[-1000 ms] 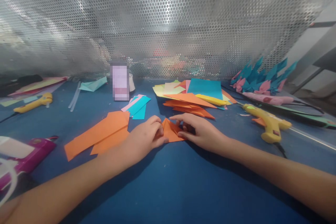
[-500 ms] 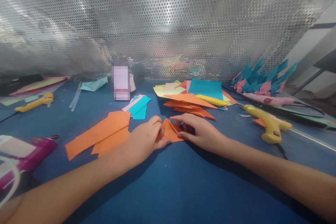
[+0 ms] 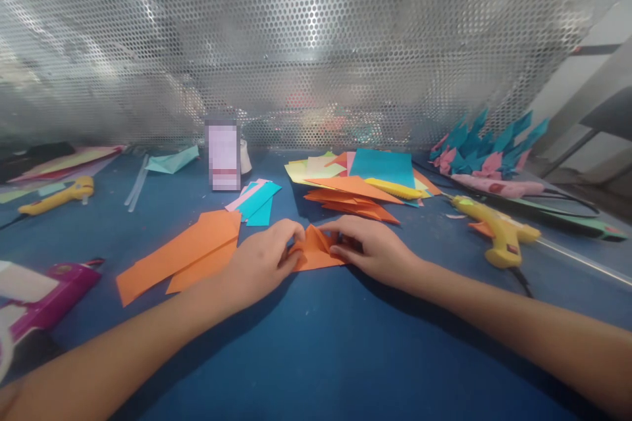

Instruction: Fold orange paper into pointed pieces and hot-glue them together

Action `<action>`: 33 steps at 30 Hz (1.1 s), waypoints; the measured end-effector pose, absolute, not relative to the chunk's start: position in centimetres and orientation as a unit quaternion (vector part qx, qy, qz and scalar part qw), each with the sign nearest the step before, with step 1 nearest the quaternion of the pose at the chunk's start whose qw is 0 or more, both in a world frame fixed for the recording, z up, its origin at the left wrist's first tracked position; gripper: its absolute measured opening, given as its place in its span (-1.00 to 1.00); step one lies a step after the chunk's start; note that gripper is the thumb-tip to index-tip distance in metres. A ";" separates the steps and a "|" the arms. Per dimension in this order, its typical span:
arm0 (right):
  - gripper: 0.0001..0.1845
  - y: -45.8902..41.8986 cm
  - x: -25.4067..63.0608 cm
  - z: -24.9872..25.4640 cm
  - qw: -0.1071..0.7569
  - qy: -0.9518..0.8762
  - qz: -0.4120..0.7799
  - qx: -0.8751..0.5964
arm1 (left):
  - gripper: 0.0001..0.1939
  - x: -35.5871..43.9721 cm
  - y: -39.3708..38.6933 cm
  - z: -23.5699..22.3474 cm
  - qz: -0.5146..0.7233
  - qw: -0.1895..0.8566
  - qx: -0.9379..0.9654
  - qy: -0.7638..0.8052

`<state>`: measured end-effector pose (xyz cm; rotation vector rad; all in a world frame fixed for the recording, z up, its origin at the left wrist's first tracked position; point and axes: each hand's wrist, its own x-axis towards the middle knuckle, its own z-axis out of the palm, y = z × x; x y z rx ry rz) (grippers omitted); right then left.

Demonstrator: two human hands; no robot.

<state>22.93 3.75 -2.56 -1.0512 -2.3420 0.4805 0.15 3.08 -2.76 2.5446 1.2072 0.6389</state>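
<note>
Between my hands, on the blue table, lies a partly folded sheet of orange paper (image 3: 315, 254) with a raised peak in its middle. My left hand (image 3: 269, 251) pinches its left side between thumb and fingers. The right side is gripped by my right hand (image 3: 371, 247), whose thumb rests on the front of the paper while the fingers curl behind. Left of my left hand are flat orange paper strips (image 3: 185, 247). Just beyond my hands sits a stack of folded orange paper pieces (image 3: 353, 197), with a yellow cutter (image 3: 394, 188) on top.
Yellow glue guns lie at right (image 3: 501, 223) and left (image 3: 59, 196). A blurred-out upright phone-like object (image 3: 224, 161) stands behind blue and pink strips (image 3: 259, 202). Blue and pink folded-paper pieces (image 3: 488, 145) sit back right; a magenta device (image 3: 62, 293) is front left. A perforated metal panel (image 3: 316, 46) closes the back.
My left thumb has drawn back a little to the left, so more of the orange paper's front edge shows. The whole view has shifted slightly.
</note>
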 end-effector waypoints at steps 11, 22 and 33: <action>-0.93 3.7 22.8 -2.6 0.263 -0.871 0.067 -0.409 | -0.94 0.8 3.3 -2.7 0.227 0.090 0.865 0.438; -0.78 3.5 22.9 -2.8 0.209 -0.919 -0.038 -0.333 | -0.84 0.4 3.3 -3.0 0.232 0.059 0.903 0.357; -0.79 3.7 22.5 -2.8 0.202 -0.904 -0.052 -0.373 | -0.86 0.7 3.2 -2.3 0.228 0.070 0.885 0.401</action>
